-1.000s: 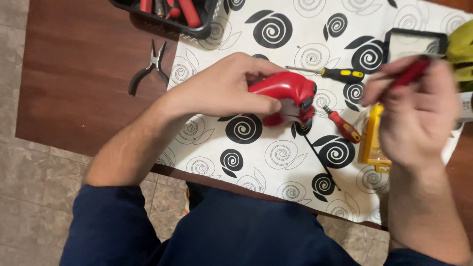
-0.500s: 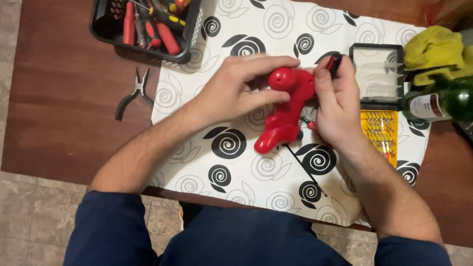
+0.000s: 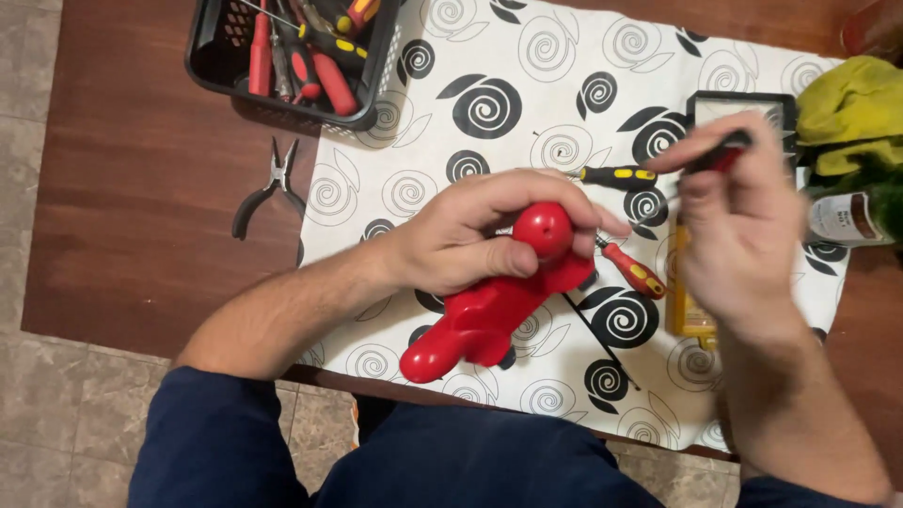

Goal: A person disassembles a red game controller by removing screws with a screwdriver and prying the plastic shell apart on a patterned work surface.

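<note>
My left hand point(image 3: 475, 240) grips a red plastic toy-like figure point(image 3: 489, 315) by its upper part, a round red knob showing between thumb and fingers, its lower end pointing toward the table's near edge. My right hand point(image 3: 738, 221) is raised to the right of it, fingers pinched on a small red-and-black screwdriver point(image 3: 724, 155). Two screwdrivers lie on the cloth between the hands: a black-and-yellow one point(image 3: 616, 175) and a red one point(image 3: 632, 268).
A white cloth with black swirls point(image 3: 489, 103) covers the brown table point(image 3: 141, 188). A black basket of tools point(image 3: 292, 52) stands at the back left, pliers point(image 3: 271, 186) beside it. A bit case point(image 3: 738, 103), yellow cloth point(image 3: 851, 113), bottle point(image 3: 851, 218) and yellow pack point(image 3: 691, 315) sit at right.
My right hand has drawn back from the red figure to the right with the screwdriver. My left hand has turned the figure so its round knob faces up.
</note>
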